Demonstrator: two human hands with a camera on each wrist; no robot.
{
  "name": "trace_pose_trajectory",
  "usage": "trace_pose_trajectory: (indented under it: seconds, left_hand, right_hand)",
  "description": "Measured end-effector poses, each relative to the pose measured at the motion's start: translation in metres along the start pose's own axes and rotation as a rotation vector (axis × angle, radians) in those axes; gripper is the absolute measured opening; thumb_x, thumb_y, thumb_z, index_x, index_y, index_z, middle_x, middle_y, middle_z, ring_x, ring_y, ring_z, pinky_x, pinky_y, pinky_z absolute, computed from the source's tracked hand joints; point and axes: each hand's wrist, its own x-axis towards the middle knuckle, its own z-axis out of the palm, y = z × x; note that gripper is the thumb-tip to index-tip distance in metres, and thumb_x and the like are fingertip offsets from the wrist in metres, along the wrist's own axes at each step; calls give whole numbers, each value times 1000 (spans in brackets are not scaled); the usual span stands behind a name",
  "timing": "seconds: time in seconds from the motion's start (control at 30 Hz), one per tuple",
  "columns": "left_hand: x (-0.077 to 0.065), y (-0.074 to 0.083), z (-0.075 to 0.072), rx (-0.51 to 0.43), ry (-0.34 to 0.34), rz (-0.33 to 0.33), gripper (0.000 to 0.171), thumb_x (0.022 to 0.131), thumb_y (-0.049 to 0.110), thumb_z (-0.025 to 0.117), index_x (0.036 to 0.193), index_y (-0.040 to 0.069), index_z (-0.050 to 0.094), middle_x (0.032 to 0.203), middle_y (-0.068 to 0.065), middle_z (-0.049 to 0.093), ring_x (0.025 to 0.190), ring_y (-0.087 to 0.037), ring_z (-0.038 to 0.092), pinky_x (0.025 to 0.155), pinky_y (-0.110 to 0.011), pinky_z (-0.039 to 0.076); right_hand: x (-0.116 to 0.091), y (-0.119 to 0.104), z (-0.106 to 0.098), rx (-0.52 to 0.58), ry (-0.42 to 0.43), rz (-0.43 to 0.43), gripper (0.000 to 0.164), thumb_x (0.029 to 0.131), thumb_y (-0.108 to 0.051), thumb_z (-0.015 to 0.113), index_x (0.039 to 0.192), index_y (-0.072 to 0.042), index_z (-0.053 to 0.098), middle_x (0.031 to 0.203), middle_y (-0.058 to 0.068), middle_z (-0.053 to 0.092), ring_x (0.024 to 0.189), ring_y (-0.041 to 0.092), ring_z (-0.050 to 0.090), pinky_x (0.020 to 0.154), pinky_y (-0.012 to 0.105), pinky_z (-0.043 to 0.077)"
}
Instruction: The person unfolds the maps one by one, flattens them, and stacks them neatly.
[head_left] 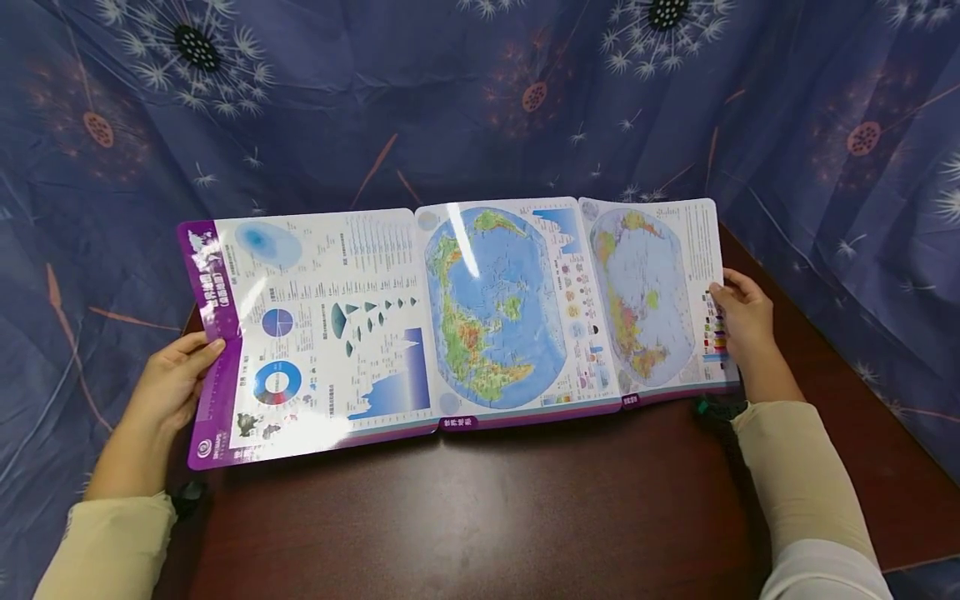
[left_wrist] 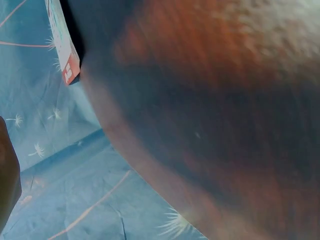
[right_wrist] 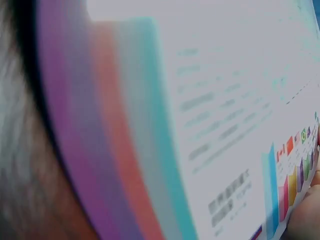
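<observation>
A glossy fold-out world map (head_left: 495, 308) is spread in three panels, held up at a slant over the table. My left hand (head_left: 168, 383) pinches its purple left edge, thumb on the printed face. At the far right edge, my right hand (head_left: 750, 325) grips the last panel, thumb in front and fingers behind. Charts fill the left panel; the other two carry oval world maps. In the right wrist view the map's coloured tabs (right_wrist: 132, 130) run down close to the camera. A corner of the map (left_wrist: 71, 72) appears in the left wrist view.
The dark red-brown wooden table (head_left: 465, 517) lies beneath the map and reaches out to the right. A blue curtain (head_left: 360, 92) with dandelion prints hangs behind and at both sides. Dark wrist straps (head_left: 187, 498) sit by the sleeves.
</observation>
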Motion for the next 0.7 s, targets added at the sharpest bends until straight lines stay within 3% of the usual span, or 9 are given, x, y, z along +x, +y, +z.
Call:
trace_pose_trajectory:
  seconds: [0.2, 0.43, 0.7]
  left_hand:
    - [-4, -3, -6, 43, -3, -30, 28, 93, -2, 43, 92, 11, 68, 76, -4, 67, 59, -16, 64, 47, -28, 52]
    - [-10, -6, -13, 90, -18, -60, 27, 93, 1, 44, 93, 13, 68, 77, -4, 67, 58, -17, 64, 47, -30, 52]
    - [-5, -9, -11, 125, 10, -72, 25, 93, 3, 46, 90, 14, 68, 76, -2, 67, 58, -15, 64, 47, -28, 51]
  right_hand:
    - [4, 7, -11, -94, 30, 1, 38, 79, -24, 68, 116, -17, 57, 85, -9, 59, 66, 5, 54, 51, 15, 44]
    - [3, 13, -11, -134, 21, -36, 31, 81, -20, 67, 111, -15, 59, 81, -9, 58, 62, 4, 54, 49, 16, 44]
    - [2, 11, -9, -243, 42, -11, 33, 83, -26, 64, 114, -17, 57, 84, -9, 56, 60, 4, 53, 46, 17, 45]
